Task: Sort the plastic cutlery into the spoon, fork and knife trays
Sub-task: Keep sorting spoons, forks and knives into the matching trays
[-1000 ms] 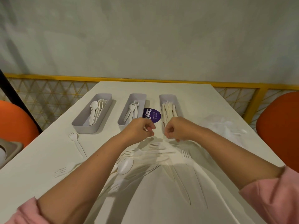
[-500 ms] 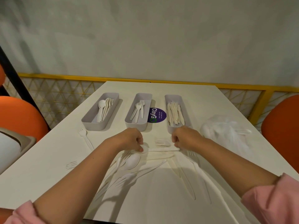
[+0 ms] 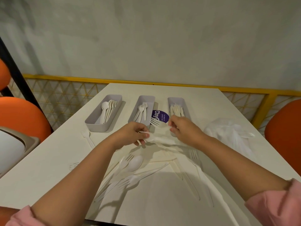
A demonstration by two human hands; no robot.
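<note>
Just in front of the fork tray [image 3: 146, 97], the left hand [image 3: 130, 136] pinches a white spoon [image 3: 150, 139] while the right hand [image 3: 184, 130] curls around a fork [image 3: 154, 122].

At the centre of the frame a white fork [image 3: 155, 122] is pinched by the right hand [image 3: 184, 130], and a blurred white piece [image 3: 152, 139] is gripped by the left hand [image 3: 130, 135]. Above them three grey trays are lined up: spoon tray [image 3: 97, 126] at left, fork tray [image 3: 146, 97] in the middle, knife tray [image 3: 175, 99] at right. Loose cutlery [image 3: 135, 163] is scattered lower on the table [image 3: 162, 201].
</note>
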